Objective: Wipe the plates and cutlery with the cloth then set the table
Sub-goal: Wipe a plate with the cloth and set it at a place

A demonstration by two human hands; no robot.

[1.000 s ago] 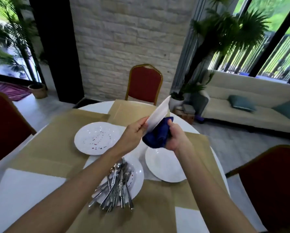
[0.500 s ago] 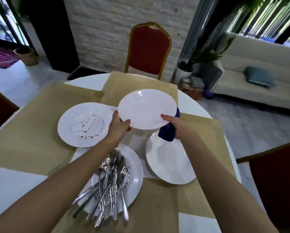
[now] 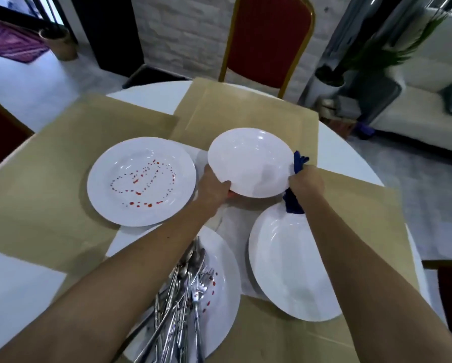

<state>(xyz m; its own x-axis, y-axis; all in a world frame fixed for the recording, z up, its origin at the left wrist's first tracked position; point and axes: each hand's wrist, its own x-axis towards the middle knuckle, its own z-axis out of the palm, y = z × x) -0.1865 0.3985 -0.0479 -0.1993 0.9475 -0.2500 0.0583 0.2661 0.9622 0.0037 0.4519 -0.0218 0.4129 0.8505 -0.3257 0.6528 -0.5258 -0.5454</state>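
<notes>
round table (image 3: 151, 100) under brown mats: left hand (image 3: 214, 189) and right hand (image 3: 304, 183), with blue cloth (image 3: 292, 203), grip clean plate (image 3: 251, 161) edges at 12 o'clock.

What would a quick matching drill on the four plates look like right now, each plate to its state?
Column one:
1. held plate
2. far-left plate
3. near-left plate
4. right plate

Column two:
A. carries a pile of cutlery
B. lies on the table with no marks showing
C. gripped by the left hand and the right hand, which also holds the blue cloth
D. bears a heart of red dots

Pairs: 1-C, 2-D, 3-A, 4-B
</notes>
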